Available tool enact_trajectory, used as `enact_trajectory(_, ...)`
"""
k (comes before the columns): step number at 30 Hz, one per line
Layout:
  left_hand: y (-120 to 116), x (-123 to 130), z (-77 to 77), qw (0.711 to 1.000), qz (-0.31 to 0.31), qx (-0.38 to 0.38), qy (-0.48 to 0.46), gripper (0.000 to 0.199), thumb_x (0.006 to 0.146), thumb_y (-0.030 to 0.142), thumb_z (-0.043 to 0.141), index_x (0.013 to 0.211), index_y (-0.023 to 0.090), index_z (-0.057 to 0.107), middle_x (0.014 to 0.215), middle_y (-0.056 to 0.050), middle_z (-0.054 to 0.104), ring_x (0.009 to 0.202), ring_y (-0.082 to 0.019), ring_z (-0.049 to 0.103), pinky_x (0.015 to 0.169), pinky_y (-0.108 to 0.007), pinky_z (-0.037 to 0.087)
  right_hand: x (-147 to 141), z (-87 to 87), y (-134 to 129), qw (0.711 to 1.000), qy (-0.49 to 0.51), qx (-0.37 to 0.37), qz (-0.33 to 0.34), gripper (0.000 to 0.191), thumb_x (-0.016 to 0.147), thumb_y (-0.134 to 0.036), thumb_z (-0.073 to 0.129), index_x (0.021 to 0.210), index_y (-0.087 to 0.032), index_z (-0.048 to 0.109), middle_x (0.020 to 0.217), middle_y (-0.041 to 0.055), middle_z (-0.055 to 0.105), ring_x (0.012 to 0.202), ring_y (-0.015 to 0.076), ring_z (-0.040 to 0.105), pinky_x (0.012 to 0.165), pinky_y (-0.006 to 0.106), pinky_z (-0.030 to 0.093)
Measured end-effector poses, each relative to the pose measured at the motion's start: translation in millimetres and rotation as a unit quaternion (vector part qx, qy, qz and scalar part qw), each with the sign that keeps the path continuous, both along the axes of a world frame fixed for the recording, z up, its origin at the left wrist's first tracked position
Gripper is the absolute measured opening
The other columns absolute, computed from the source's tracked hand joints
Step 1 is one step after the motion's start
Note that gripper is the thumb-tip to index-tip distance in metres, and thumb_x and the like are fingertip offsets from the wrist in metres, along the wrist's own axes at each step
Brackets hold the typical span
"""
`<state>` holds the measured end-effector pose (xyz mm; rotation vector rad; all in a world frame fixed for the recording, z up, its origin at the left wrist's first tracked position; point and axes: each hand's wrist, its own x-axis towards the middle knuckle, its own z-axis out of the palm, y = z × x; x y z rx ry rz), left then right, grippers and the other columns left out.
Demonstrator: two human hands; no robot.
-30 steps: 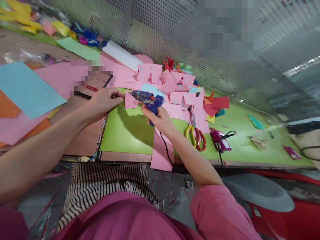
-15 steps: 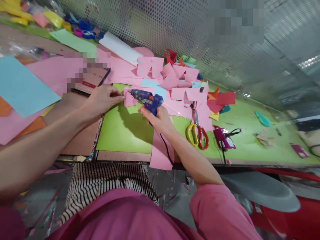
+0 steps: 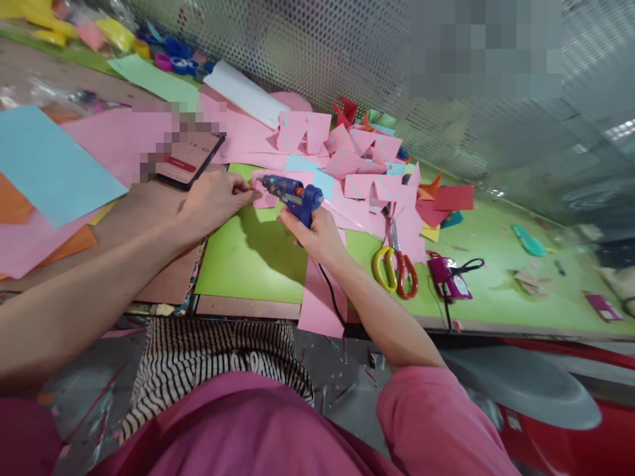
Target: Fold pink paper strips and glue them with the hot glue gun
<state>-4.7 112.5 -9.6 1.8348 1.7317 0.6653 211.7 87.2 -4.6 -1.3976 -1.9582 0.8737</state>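
Note:
My right hand [image 3: 322, 237] is wrapped around the handle of a blue glue gun [image 3: 290, 193], its nozzle pointing left over a small pink piece of paper [image 3: 266, 198]. With fingertips pinched together, my left hand [image 3: 215, 196] holds the left edge of that pink piece, close to the nozzle. Under both lies a lime-green sheet [image 3: 248, 258]. A cord runs from the gun down over a pink strip [image 3: 317, 301] at the table edge. Whether the nozzle touches the paper, I cannot tell.
Folded pink papers with blue dots [image 3: 364, 162] are heaped behind the gun. Scissors [image 3: 395, 264] with yellow and red handles lie to the right, beside a magenta case [image 3: 450, 277]. A phone [image 3: 191, 158] and a light blue sheet [image 3: 54, 165] lie left. A perforated metal panel [image 3: 307, 59] stands behind.
The whole view has shifted slightly, so the table things appear a little further right. Both hands keep nearly the same places at the pink piece. The phone's displayed number went from 39 to 40.

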Motion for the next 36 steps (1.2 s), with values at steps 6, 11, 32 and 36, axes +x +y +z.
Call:
enact_trajectory(6,3.3,0.2,-2.5,1.000,-0.013,0.009,0.026,0.032,0.087,0.043,0.057,0.092,0.019,0.079,0.088,-0.007,0.077,0.074,-0.020,0.061,0.067,-0.031,0.040,0.2,2.9,-0.9,1.000,-0.001,-0.003,0.003,0.035,0.091,-0.053,0.059,0.082,-0.020,0.059,0.067,0.0000,0.056,0.060,0.0130,0.053,0.057,0.028,0.043)
enact_trajectory(11,2.2,0.4,-3.3,1.000,-0.014,0.016,0.019,0.031,0.086,0.042,0.057,0.088,0.018,0.077,0.084,-0.007,0.076,0.074,-0.019,0.061,0.067,-0.031,0.040,-0.3,2.8,-2.0,1.000,0.002,0.007,0.004,0.036,0.092,-0.054,0.058,0.084,-0.019,0.060,0.068,0.0002,0.057,0.060,0.0126,0.053,0.058,0.028,0.044)
enact_trajectory(32,3.5,-1.3,-5.1,0.999,-0.022,0.018,0.025,0.032,0.086,0.043,0.058,0.092,0.018,0.077,0.088,-0.009,0.077,0.075,-0.021,0.063,0.066,-0.031,0.040,-2.5,1.5,1.4,0.999,-0.033,0.010,-0.010,0.038,0.092,-0.054,0.058,0.073,-0.021,0.056,0.063,-0.0001,0.056,0.059,0.0125,0.052,0.055,0.027,0.039)
enact_trajectory(36,2.8,-0.6,-3.9,0.999,-0.020,0.015,0.030,0.031,0.085,0.043,0.058,0.091,0.019,0.077,0.089,-0.008,0.077,0.075,-0.021,0.063,0.066,-0.031,0.040,-2.7,2.2,1.9,0.999,-0.035,0.015,-0.009,0.038,0.092,-0.055,0.056,0.075,-0.021,0.055,0.066,0.0009,0.058,0.059,0.0126,0.052,0.055,0.027,0.040)
